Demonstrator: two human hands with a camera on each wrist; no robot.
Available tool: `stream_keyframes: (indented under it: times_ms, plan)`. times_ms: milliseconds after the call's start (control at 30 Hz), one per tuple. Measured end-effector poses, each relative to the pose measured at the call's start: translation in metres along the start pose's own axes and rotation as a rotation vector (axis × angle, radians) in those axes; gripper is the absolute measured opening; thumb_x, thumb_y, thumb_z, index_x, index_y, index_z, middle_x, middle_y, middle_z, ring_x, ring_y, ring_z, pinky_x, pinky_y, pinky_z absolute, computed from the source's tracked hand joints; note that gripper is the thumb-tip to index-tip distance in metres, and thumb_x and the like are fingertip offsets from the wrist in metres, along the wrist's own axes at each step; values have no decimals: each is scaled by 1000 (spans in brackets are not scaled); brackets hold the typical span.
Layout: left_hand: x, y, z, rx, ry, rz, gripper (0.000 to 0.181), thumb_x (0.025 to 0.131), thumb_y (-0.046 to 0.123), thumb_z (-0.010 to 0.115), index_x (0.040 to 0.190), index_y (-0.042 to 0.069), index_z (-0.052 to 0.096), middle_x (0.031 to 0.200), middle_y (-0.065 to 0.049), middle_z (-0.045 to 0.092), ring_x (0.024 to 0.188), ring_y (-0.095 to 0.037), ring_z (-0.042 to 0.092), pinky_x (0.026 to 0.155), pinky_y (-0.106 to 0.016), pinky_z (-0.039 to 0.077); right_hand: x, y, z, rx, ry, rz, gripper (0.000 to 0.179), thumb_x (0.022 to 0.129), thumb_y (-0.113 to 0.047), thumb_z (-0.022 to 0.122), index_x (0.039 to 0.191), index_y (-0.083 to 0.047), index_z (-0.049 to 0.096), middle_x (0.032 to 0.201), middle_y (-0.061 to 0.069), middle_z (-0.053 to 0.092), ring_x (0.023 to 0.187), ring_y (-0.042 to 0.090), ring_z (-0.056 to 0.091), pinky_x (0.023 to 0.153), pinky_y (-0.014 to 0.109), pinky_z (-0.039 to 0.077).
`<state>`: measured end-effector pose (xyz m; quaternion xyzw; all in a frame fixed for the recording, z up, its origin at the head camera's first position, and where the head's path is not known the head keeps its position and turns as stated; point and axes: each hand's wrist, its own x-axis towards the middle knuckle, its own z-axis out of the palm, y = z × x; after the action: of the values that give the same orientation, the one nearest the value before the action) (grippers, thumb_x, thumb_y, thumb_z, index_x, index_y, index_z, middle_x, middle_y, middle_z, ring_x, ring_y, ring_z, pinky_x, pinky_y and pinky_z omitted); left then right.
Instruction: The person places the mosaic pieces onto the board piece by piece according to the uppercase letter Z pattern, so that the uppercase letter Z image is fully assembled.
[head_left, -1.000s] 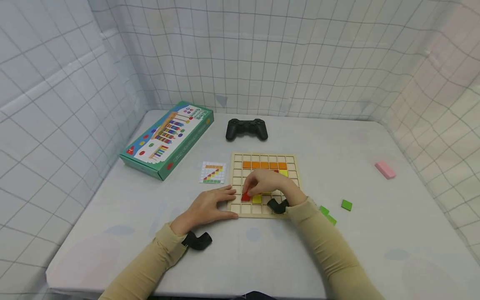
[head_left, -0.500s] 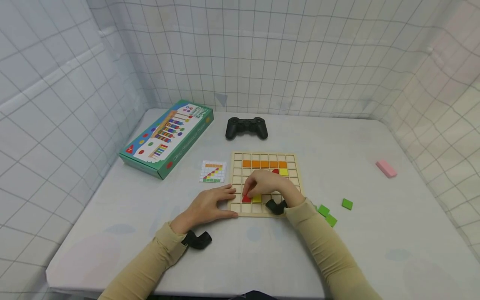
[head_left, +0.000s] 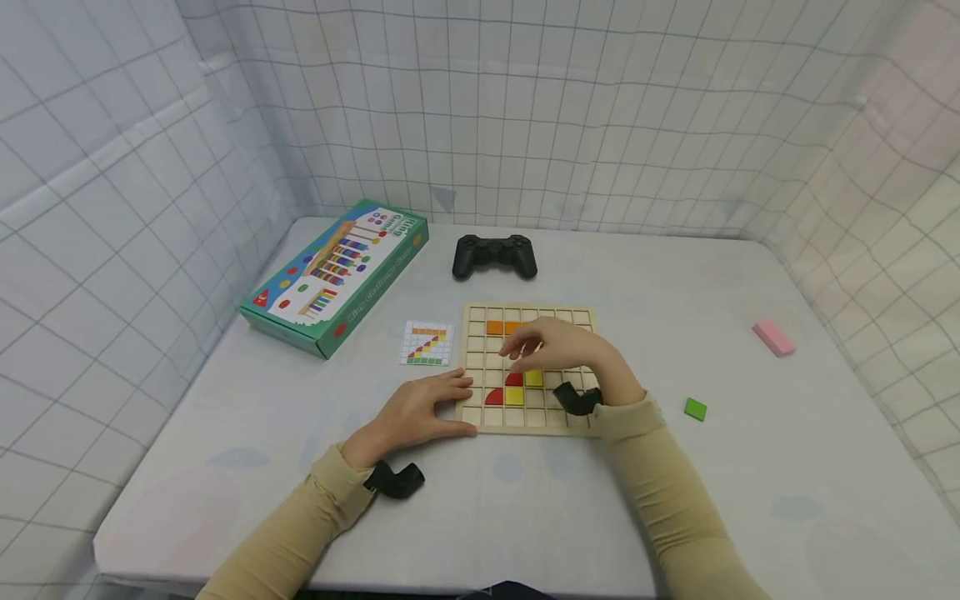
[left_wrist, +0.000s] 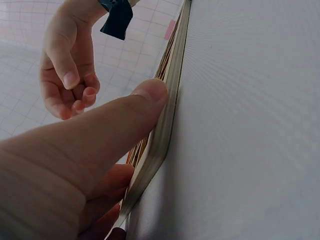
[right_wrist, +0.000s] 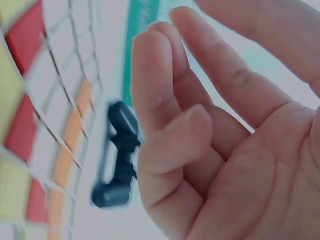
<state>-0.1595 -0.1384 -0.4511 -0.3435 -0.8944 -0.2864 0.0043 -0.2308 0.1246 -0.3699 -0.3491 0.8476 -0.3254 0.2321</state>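
Passage right of board [head_left: 530, 417] between green tile [head_left: 695, 409] and pink block [head_left: 773, 338]; controller [head_left: 494, 257] beyond board, box [head_left: 333, 279] far left.

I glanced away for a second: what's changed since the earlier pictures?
The right hand let go of the leftmost red piece, leaving it in the board, and lifted away to the right. The left hand stays at the board's left edge; the black controller and green box have not moved.

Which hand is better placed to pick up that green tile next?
Probably the right hand: it looks unoccupied, hovers above the board, and is nearer the green tile. The left hand touches the board's left side, farther from the tile.
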Motion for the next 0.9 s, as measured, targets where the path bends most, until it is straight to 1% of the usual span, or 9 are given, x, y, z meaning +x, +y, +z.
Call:
stream_keyframes:
  times_ms: [100,167,233,400,600,733,900]
  plan:
    - [0,1,0,-4,-2,-5,65,76,54,71,120,7,66,130,-2,56,128,-17,44,103,-39,40,-15,2,-15,32,51,-21,31,88,-20,66,115,-6,66,104,5,66,89,15,61,77,33,52]
    - [0,2,0,-4,0,-3,65,76,53,72,120,6,66,130,-2,56,128,-17,44,103,-39,39,-25,4,-24,53,80,-14,31,88,-21,66,116,-6,65,103,4,65,89,17,61,77,34,52]
    - [0,2,0,-7,3,-2,65,76,53,72,120,6,65,130,-2,56,128,-17,44,103,-39,39,-36,7,-32,45,110,4,31,90,-22,65,117,-8,64,106,2,65,91,16,60,80,34,51]
    - [0,1,1,-6,6,-7,66,75,54,72,120,6,65,131,-2,56,128,-16,44,104,-37,39,-63,21,-45,55,161,40,29,92,-24,62,117,-9,63,112,8,64,93,18,59,84,37,50]
    - [0,2,0,-1,6,-1,65,75,53,72,120,6,65,130,-3,56,128,-17,44,104,-38,39,-96,42,-50,80,210,97,29,91,-28,63,115,-12,64,112,9,65,97,18,60,83,37,50]
    - [0,3,0,0,3,-7,65,75,51,73,120,6,65,131,-3,56,128,-17,44,103,-38,39,-116,55,-49,88,224,128,31,91,-28,64,115,-9,64,110,11,65,98,17,61,84,33,51]
    - [0,2,0,-6,7,-9,65,74,51,74,120,6,65,131,-3,56,128,-17,44,104,-38,39,-136,68,-44,99,225,151,34,91,-27,64,116,-5,62,109,12,66,96,16,62,82,28,52]
